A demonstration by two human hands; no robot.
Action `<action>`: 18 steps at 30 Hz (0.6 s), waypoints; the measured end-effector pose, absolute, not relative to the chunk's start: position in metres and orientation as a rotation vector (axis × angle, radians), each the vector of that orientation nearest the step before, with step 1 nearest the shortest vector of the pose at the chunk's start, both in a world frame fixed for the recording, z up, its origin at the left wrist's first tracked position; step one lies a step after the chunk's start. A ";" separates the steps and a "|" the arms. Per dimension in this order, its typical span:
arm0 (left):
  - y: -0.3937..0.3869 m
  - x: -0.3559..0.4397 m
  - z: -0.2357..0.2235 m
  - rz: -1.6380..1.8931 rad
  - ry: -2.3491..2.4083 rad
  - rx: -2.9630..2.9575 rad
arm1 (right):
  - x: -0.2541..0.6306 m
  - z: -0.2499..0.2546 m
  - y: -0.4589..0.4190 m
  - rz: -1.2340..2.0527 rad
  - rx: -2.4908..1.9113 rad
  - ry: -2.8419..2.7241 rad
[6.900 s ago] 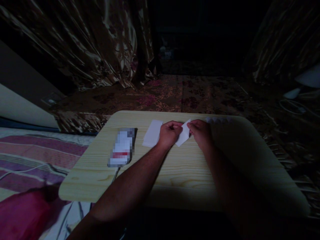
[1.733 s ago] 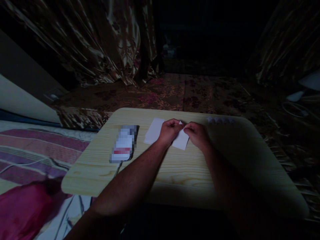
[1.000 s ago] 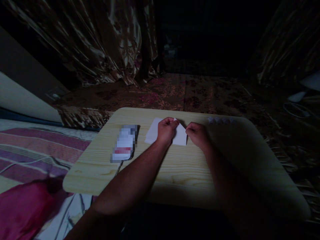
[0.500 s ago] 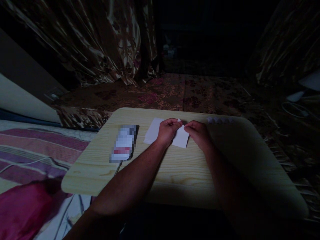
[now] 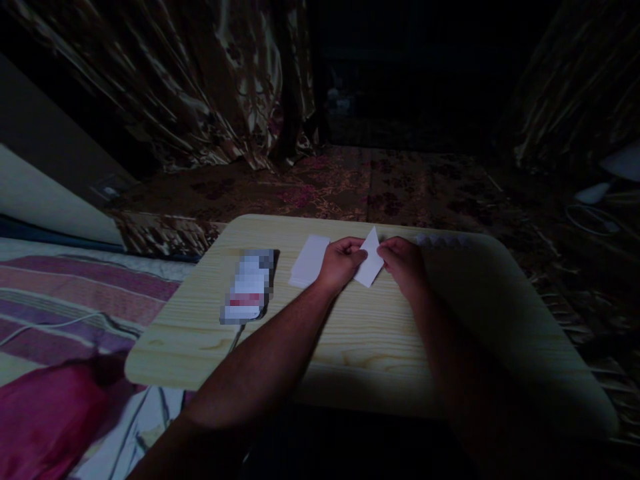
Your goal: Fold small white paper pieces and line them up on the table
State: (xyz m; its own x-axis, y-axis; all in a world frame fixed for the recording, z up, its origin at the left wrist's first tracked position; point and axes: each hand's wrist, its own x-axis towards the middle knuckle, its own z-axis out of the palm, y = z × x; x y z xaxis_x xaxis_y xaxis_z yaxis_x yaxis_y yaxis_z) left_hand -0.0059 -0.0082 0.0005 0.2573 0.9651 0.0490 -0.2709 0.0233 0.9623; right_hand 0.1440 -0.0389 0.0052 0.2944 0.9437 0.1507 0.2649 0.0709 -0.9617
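White paper point(image 5: 370, 268) sat gripped between left fingers point(image 5: 359, 255) and right fingers point(image 5: 388, 251), long axis toward far edge of counter point(image 5: 350, 337).

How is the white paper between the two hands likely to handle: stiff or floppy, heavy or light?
The white paper is probably fairly stiff: its far tip shows straight edges and no droop. It is likely light, being a small, thin piece between the left hand and right hand.

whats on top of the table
On the table: a blurred, phone-like thing, its cable, a paper stack and a row of small pale pieces. The left hand and right hand hold a paper. The forearms hide whatever lies beneath them.
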 end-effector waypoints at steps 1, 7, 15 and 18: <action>-0.008 -0.006 0.000 1.141 0.815 1.146 | 0.144 0.006 -0.039 0.794 -1.418 -1.219; -0.007 -0.008 -0.001 1.095 0.777 1.225 | 0.145 0.012 -0.042 0.924 -1.326 -1.289; -0.004 -0.009 -0.002 1.094 0.717 1.126 | 0.145 0.013 -0.044 0.987 -1.260 -1.245; -0.005 -0.009 -0.001 1.099 0.696 1.121 | 0.146 0.008 -0.042 1.003 -1.210 -1.222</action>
